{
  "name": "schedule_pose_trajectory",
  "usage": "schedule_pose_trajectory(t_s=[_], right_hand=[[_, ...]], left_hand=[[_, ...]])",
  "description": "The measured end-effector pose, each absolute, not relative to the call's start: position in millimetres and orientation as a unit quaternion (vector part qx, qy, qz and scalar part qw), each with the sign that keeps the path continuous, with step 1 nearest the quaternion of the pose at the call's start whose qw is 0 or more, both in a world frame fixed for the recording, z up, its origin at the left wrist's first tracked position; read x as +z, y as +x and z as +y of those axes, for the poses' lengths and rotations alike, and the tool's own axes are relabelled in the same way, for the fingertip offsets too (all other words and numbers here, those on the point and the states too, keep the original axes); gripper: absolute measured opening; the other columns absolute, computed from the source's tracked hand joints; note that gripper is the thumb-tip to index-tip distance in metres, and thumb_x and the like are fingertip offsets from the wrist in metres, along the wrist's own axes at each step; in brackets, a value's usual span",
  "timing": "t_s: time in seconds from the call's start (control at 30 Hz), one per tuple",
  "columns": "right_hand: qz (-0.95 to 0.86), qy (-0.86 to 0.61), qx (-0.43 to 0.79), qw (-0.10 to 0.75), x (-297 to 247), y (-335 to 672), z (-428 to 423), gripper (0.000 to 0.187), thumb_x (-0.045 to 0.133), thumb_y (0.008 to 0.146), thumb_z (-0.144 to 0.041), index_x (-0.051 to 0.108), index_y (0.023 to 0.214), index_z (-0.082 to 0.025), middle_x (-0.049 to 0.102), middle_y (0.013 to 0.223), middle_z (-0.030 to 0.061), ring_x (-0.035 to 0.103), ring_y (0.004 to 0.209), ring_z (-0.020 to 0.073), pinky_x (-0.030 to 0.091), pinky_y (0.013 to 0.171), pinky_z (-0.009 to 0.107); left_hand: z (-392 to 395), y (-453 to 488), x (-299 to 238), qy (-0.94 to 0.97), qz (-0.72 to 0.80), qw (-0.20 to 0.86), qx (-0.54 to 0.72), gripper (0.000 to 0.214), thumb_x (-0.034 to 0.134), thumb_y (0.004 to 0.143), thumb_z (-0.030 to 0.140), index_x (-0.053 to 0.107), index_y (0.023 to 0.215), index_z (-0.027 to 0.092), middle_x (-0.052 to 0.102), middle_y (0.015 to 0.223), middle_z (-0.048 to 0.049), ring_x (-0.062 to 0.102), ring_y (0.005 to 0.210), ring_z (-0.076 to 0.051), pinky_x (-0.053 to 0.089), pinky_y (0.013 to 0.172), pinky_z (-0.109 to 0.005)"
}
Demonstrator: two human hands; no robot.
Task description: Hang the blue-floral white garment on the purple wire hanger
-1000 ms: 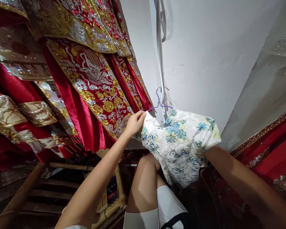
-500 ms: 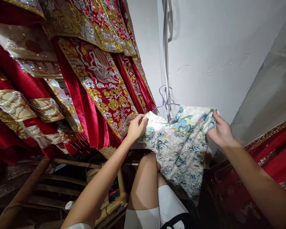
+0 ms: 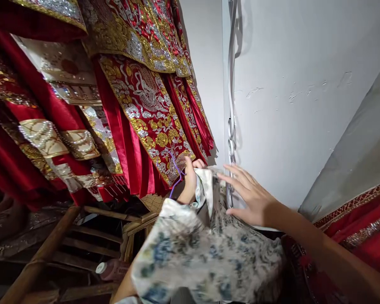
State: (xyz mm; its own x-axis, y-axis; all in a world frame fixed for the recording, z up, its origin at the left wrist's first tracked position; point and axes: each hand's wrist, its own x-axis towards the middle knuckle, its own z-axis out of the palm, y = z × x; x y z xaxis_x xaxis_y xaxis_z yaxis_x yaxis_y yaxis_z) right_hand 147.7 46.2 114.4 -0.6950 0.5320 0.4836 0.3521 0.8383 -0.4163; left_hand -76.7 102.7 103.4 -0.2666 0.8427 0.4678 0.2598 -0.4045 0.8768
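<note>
A white floral top (image 3: 190, 253) with blue-green print hangs slanted across my lap, blurred by motion. My left hand (image 3: 191, 183) is closed at the top's collar, its thumb up; part of the hand and most of the forearm are behind the cloth. A purple hanger (image 3: 177, 182) pokes out to the left of that hand; its lower part is hidden by the fabric. Just right of the collar, my right hand (image 3: 248, 196) is open with fingers spread. I cannot tell whether its fingertips touch the cloth.
Red embroidered garments (image 3: 152, 114) with gold and silver hang at the left. White cables (image 3: 231, 105) run down the wall corner. A bamboo chair (image 3: 50, 249) and a white-capped bottle (image 3: 109, 270) are lower left. Red fabric (image 3: 373, 228) lies at the right.
The top has turned and come lower and nearer, with the hanger now tilted left. My left hand has shifted to the collar. My right hand has let go of the shoulder edge and moved left.
</note>
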Motion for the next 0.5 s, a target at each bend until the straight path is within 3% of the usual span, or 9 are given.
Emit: schedule_pose_trajectory(t_s=[0.1,0.2,0.3,0.37,0.43,0.5], right_hand=[[-0.906,-0.244,0.078,0.336,82,137,76,0.108,0.077,0.082,-0.036,0.008,0.165,-0.038,0.02,0.17,0.0098,0.027,0.153,0.0386,0.031,0.12,0.063],[-0.902,-0.196,0.022,0.384,58,129,86,0.113,0.072,0.086,-0.039,-0.01,0.164,-0.035,0.017,0.17,0.0138,0.032,0.151,0.0383,0.039,0.114,0.06],[-0.884,-0.209,-0.052,0.414,48,125,79,0.115,0.073,0.084,-0.045,-0.007,0.165,-0.034,0.019,0.168,0.0172,0.038,0.144,0.043,0.041,0.108,0.063],[-0.877,-0.231,-0.078,0.415,48,127,75,0.11,0.073,0.083,-0.044,0.0,0.165,-0.035,0.031,0.163,0.0167,0.044,0.136,0.0425,0.042,0.105,0.061],[-0.871,-0.257,-0.084,0.409,50,136,76,0.102,0.073,0.082,-0.041,0.013,0.164,-0.037,0.045,0.154,0.0144,0.049,0.129,0.041,0.042,0.103,0.058],[-0.853,-0.311,-0.085,0.41,53,153,81,0.09,0.072,0.08,-0.038,0.03,0.16,-0.037,0.053,0.145,0.013,0.051,0.123,0.041,0.041,0.103,0.059]], left_hand=[[79,-57,103,0.598,0.427,0.35,0.581,0.078,0.003,0.094,0.079,0.033,0.048,0.024,0.052,0.063,-0.0054,0.06,0.07,-0.017,0.055,0.074,-0.036],[64,-44,105,0.579,0.384,0.424,0.581,0.075,0.017,0.093,0.081,0.041,0.053,0.022,0.063,0.077,-0.0064,0.066,0.086,-0.02,0.056,0.083,-0.037],[62,-39,107,0.545,0.318,0.476,0.612,0.065,0.033,0.093,0.079,0.059,0.073,0.023,0.071,0.106,-0.0063,0.065,0.111,-0.024,0.051,0.1,-0.04],[66,-37,109,0.545,0.28,0.503,0.609,0.053,0.049,0.091,0.073,0.068,0.097,0.025,0.069,0.123,-0.0058,0.06,0.125,-0.025,0.043,0.112,-0.04],[71,-36,108,0.548,0.257,0.55,0.575,0.052,0.062,0.088,0.066,0.065,0.123,0.028,0.065,0.135,-0.0062,0.055,0.133,-0.026,0.038,0.118,-0.041],[72,-38,102,0.523,0.257,0.597,0.551,0.065,0.065,0.084,0.066,0.058,0.136,0.028,0.063,0.139,-0.0088,0.055,0.135,-0.03,0.039,0.117,-0.047]])
